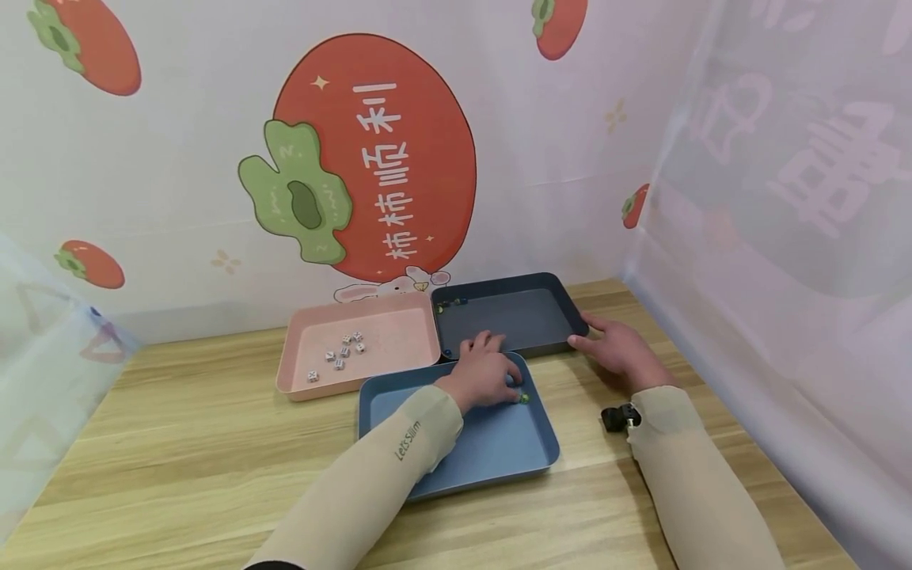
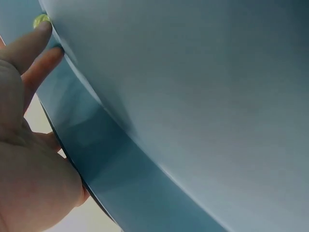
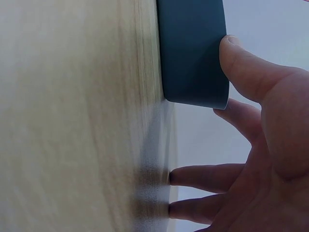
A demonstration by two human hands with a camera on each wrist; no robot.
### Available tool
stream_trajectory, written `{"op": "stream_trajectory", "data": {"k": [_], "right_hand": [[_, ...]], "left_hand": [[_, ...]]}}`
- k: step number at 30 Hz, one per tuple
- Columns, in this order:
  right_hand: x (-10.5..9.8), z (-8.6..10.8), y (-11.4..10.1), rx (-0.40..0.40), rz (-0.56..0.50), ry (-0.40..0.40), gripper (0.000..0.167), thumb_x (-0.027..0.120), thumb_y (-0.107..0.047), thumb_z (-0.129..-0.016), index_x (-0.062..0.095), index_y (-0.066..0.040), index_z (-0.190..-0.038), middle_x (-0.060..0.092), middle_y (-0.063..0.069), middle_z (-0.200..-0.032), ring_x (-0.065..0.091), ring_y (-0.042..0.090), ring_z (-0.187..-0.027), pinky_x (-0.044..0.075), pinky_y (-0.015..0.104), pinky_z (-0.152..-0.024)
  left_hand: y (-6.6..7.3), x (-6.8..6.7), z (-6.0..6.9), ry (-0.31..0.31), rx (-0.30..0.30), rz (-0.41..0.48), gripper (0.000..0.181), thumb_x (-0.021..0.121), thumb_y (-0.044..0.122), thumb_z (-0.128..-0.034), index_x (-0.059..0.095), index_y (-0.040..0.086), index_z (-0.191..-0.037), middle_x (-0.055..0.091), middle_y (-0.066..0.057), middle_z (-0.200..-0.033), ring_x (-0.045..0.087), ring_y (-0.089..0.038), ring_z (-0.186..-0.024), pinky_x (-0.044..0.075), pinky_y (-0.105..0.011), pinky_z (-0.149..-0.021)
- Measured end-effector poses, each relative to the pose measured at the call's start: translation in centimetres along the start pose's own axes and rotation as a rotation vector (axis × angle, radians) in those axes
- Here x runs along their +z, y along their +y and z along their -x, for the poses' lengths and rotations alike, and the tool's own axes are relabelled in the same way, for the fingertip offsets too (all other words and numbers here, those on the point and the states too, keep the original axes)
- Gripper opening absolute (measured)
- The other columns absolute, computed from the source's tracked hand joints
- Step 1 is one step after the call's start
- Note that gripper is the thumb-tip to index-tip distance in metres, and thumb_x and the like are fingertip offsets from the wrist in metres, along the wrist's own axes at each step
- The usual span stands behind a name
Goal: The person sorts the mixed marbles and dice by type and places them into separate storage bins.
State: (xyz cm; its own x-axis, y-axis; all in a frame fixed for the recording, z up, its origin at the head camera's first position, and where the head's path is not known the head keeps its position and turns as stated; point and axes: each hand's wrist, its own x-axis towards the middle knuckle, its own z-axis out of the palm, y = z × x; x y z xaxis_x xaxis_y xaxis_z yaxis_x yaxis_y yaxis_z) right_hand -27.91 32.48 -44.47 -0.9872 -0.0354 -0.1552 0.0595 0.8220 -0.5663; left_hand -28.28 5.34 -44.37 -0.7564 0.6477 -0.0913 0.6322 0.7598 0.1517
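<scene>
My left hand (image 1: 482, 375) reaches over the right part of the blue tray (image 1: 492, 469). Its thumb tip touches a small yellow-green round piece (image 2: 41, 20) lying by the tray's wall, and the forefinger is close beside. In the head view this green piece (image 1: 524, 398) shows at the thumb's tip. The other fingers extend outside the wall, toward the dark tray (image 1: 513, 313). At that dark tray's near right corner, my right hand (image 1: 618, 348) rests its straight thumb and forefinger against the outside. Two more right-hand fingers (image 3: 207, 178) reach down to the wooden table.
White dice (image 1: 345, 351) lie scattered in a pink tray (image 1: 399, 378) at the back left. Several small coloured pieces (image 1: 450, 304) sit along the dark tray's left side. The three trays stand close together on the wooden table (image 1: 178, 443), before a printed backdrop (image 1: 178, 190).
</scene>
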Motion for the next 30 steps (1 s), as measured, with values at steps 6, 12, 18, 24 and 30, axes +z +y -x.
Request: {"op": "stream_trajectory", "data": {"k": [6,12,18,24,30], "right_hand": [[0.0,-0.1,0.1,0.007,-0.001,0.002,0.087,0.053,-0.063,-0.095,0.025,-0.011,-0.158,0.033,0.029,-0.153,0.030,0.052,-0.137,0.026,0.064,-0.107],[0.0,-0.2,0.1,0.014,0.000,-0.001,0.088,0.052,-0.065,-0.094,0.025,-0.011,-0.159,0.033,0.029,-0.153,0.030,0.051,-0.137,0.026,0.064,-0.107],[0.0,-0.1,0.1,0.016,-0.014,0.000,0.087,0.052,-0.063,-0.095,0.024,-0.011,-0.159,0.031,0.028,-0.154,0.029,0.051,-0.138,0.026,0.064,-0.107],[0.0,-0.1,0.2,0.012,-0.019,0.000,0.087,0.053,-0.063,-0.095,0.024,-0.012,-0.159,0.031,0.028,-0.154,0.029,0.051,-0.138,0.026,0.064,-0.107],[-0.1,-0.1,0.2,0.006,-0.012,-0.001,0.087,0.053,-0.062,-0.095,0.024,-0.011,-0.159,0.031,0.029,-0.154,0.028,0.052,-0.138,0.026,0.065,-0.107]], "left_hand": [[0.9,0.3,-0.2,-0.011,0.015,-0.004,0.018,0.074,0.047,-0.0873,0.078,0.036,-0.102,0.033,-0.010,-0.158,0.015,-0.035,-0.146,0.020,-0.056,-0.109],[2.0,0.3,-0.2,-0.015,0.020,-0.039,0.009,0.074,0.046,-0.0876,0.075,0.038,-0.087,0.034,-0.011,-0.157,0.013,-0.037,-0.147,0.020,-0.057,-0.110],[2.1,0.4,-0.1,0.012,0.024,-0.045,0.016,0.073,0.040,-0.0898,0.070,0.036,-0.074,0.035,-0.012,-0.157,0.014,-0.039,-0.146,0.020,-0.058,-0.110],[1.3,0.4,0.0,0.040,0.013,-0.022,0.012,0.071,0.039,-0.0910,0.075,0.035,-0.080,0.035,-0.013,-0.157,0.014,-0.039,-0.146,0.020,-0.057,-0.110],[-0.2,-1.2,0.1,0.051,-0.007,0.041,0.012,0.067,0.039,-0.0929,0.077,0.032,-0.093,0.033,-0.014,-0.157,0.014,-0.038,-0.146,0.021,-0.059,-0.109]]}}
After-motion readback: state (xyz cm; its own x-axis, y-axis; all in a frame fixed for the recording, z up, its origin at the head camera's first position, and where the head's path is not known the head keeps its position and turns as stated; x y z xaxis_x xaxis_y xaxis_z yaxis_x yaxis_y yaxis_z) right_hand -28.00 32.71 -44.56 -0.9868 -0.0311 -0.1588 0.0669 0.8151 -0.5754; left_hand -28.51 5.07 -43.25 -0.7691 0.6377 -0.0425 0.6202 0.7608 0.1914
